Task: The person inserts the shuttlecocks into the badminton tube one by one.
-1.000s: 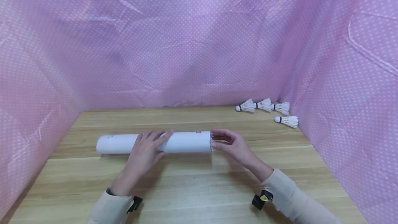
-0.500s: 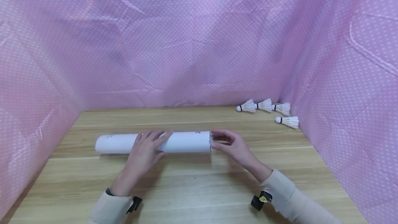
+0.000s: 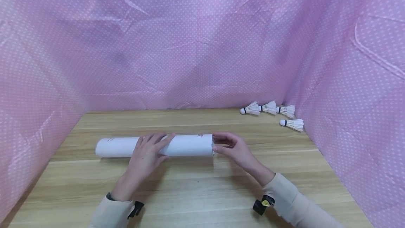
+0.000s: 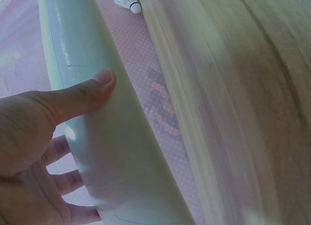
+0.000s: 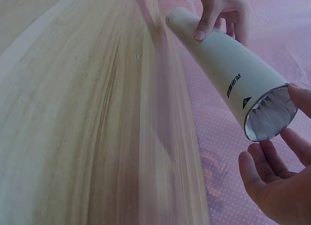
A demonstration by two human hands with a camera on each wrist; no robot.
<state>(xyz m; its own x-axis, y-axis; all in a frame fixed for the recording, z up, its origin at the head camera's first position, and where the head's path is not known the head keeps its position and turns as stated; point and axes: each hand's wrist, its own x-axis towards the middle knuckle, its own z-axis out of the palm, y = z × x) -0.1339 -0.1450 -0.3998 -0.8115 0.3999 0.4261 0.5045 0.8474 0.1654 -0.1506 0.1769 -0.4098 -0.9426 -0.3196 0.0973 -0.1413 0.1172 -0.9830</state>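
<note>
A white shuttlecock tube (image 3: 190, 145) lies lengthwise above the wooden table in the head view. My left hand (image 3: 147, 153) grips it around the middle, its thumb (image 4: 87, 96) across the near side in the left wrist view. At the right end, my right hand (image 3: 238, 150) has its thumb and fingertips right at the rim of the open mouth. The feathers of a shuttlecock (image 5: 269, 117) show just inside that mouth in the right wrist view. Those right fingers (image 5: 250, 174) are spread and loosely curved, and the shuttlecock's cork is hidden in the tube.
At the back right of the wooden table (image 3: 196, 200), three shuttlecocks (image 3: 269, 107) lie in a row. Another shuttlecock (image 3: 292, 124) lies in front of them, close to the right side. Pink dotted cloth (image 3: 190, 45) walls in the back and both sides.
The tube and both hands have shifted slightly left. The feather edge that stuck out at the tube's right end shows less in the head view. The loose shuttlecocks have stayed put.
</note>
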